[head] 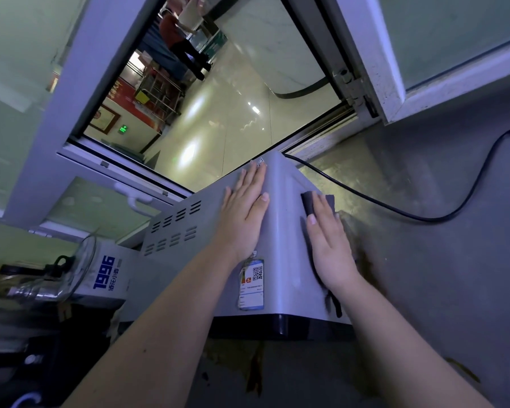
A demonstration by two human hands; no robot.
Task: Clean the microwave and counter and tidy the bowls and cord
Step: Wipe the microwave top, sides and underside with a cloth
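I see both hands on the microwave [281, 231] — left hand [243, 213] lies flat on its top, fingers straight, gripping nothing. Right hand [330, 245] is flat too, fingers extended, pressing a dark cloth [308, 203] against the right-hand panel; the cloth sits under the fingers and shows past the fingertips. Black cord [424, 219] runs from the microwave's back across the counter [454, 290], well apart from both hands. Brown stains [255, 375] at the front — glass bowl [80, 269] far left
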